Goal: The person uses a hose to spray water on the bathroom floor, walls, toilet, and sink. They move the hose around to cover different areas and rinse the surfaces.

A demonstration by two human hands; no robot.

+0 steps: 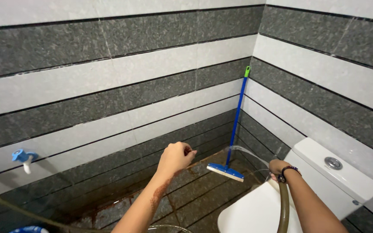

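My right hand point(278, 168) grips the end of a greenish hose point(284, 209) just above the white toilet lid point(255, 211). A stream of water point(248, 152) arcs from the hose toward the corner. My left hand point(175, 156) hangs in the air over the wet brown floor point(195, 194), fingers curled in and holding nothing. A blue floor wiper point(226, 171) with a long blue handle point(238, 113) leans in the corner between the striped tile walls.
The white toilet tank point(329, 179) with a chrome flush button point(333, 163) stands at the right wall. Two blue-and-white taps point(23, 157) stick out of the left wall. The hose point(5, 202) runs from the far-left tap along the floor.
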